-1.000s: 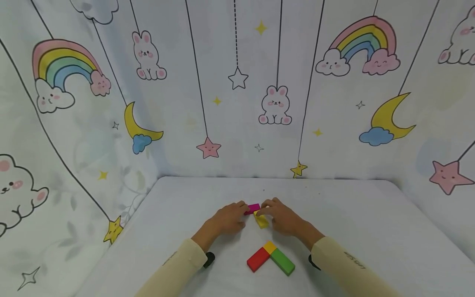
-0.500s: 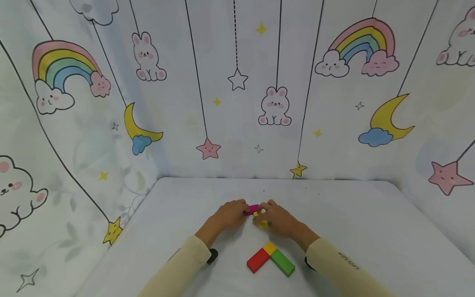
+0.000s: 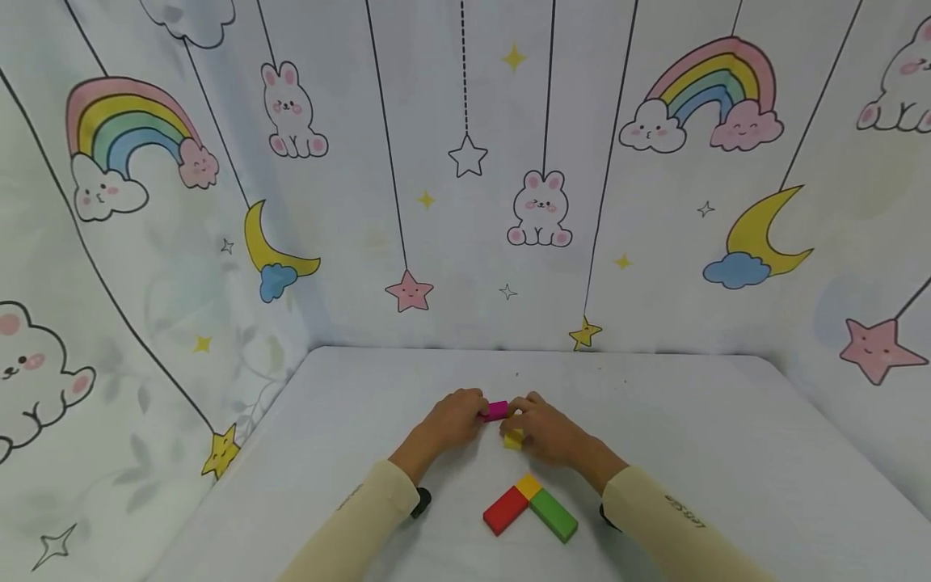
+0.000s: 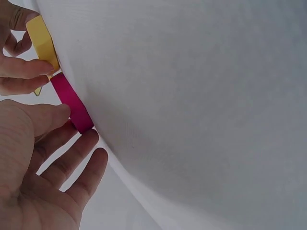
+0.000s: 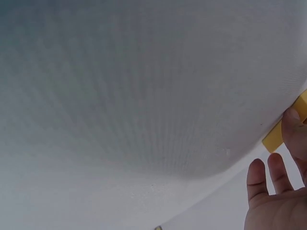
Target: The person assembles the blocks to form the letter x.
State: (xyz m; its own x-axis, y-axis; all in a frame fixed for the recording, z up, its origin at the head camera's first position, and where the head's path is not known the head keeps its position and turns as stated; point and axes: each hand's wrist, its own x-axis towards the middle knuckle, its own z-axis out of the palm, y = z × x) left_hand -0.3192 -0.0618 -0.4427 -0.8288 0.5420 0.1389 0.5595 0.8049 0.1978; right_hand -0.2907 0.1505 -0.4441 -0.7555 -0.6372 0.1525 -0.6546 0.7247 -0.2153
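Observation:
A magenta block (image 3: 497,411) lies on the white table, and my left hand (image 3: 457,418) pinches it between thumb and fingers. In the left wrist view its far end meets the end of a yellow block (image 4: 42,40). My right hand (image 3: 549,430) grips that yellow block from the right, its fingers hiding part of it in the head view. The right wrist view shows a thumb (image 5: 292,127) laid along the yellow block (image 5: 274,138). Closer to me, a red block (image 3: 505,510) and a green block (image 3: 554,517) slant away from a small orange block (image 3: 528,487) between them.
The white table (image 3: 691,420) reaches back to a fabric backdrop (image 3: 465,323) printed with rabbits, stars, moons and rainbows. The same fabric rises along both sides. Dark straps (image 3: 421,503) show at the sleeve cuffs.
My right hand has shifted a little left and its thumb has come in over the yellow block, which now shows less. My left hand has moved slightly; the red, orange and green blocks have stayed put.

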